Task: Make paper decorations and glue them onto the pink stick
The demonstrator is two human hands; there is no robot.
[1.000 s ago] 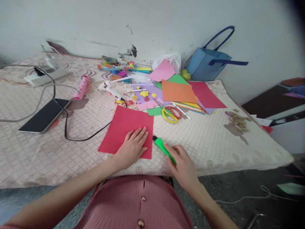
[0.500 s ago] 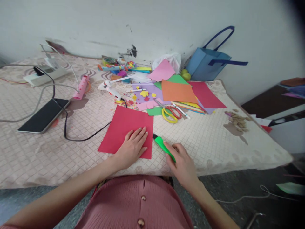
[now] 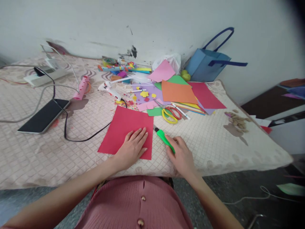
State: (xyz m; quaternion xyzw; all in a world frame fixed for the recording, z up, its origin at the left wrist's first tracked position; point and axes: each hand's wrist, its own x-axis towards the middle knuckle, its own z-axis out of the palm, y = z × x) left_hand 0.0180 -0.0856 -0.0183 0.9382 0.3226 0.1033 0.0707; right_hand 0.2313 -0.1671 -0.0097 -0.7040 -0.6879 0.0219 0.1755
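Note:
My left hand (image 3: 133, 144) lies flat with fingers stretched on a red sheet of paper (image 3: 119, 128), near its lower right corner. In my right hand (image 3: 182, 156) is a green utility knife (image 3: 164, 138), its dark front end pointing away and to the left, close to the sheet's right edge. A thin greyish tip, probably the blade, shows there; whether it touches the paper I cannot tell. Beyond the sheet lie scissors (image 3: 169, 120) with yellow and red handles. A white glue gun (image 3: 110, 89) rests behind the sheet, its black cord running past the paper's left side.
Coloured sheets (image 3: 179, 92) and paper scraps are piled at the middle back. A blue bag (image 3: 206, 65) stands against the wall. On the left are a dark tablet-like device (image 3: 45, 116), a pink paper roll (image 3: 81, 88) and a power strip (image 3: 47, 76). Brown pieces (image 3: 238, 121) lie at right.
My right hand has moved the utility knife slightly up and away from me, along the red sheet's right edge. My left hand stays where it was.

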